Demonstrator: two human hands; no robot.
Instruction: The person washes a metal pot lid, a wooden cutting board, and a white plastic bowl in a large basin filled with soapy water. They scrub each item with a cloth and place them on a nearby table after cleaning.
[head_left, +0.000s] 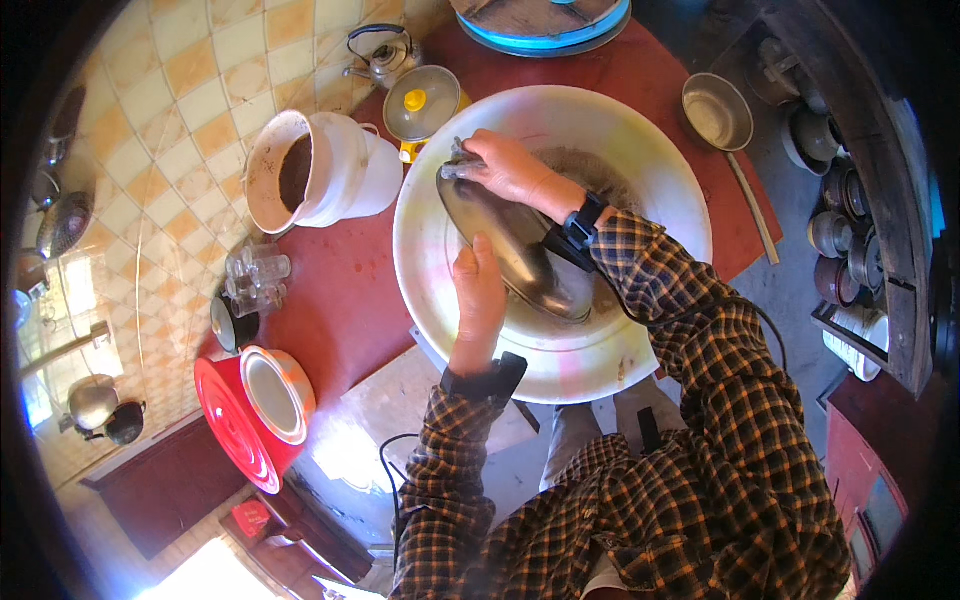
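Observation:
A wide pale basin (420, 247) stands on the red tabletop with murky water in it. A shiny metal vessel (517, 251) is held tilted inside the basin. My right hand (506, 166) grips a wet grey cloth (463, 163) at the vessel's upper left end. My left hand (480, 296) rests against the vessel's lower left side, its thumb and fingers upright along the wall; how firmly it grips cannot be told. Both wrists wear black bands.
Left of the basin lie a white bucket (367, 169) with dark contents, glasses (259, 274), an orange-white bowl (304, 390) and a red lid (229, 427). A yellow pot (431, 97) and kettle (390, 64) stand behind. A long-handled pan (716, 112) lies right.

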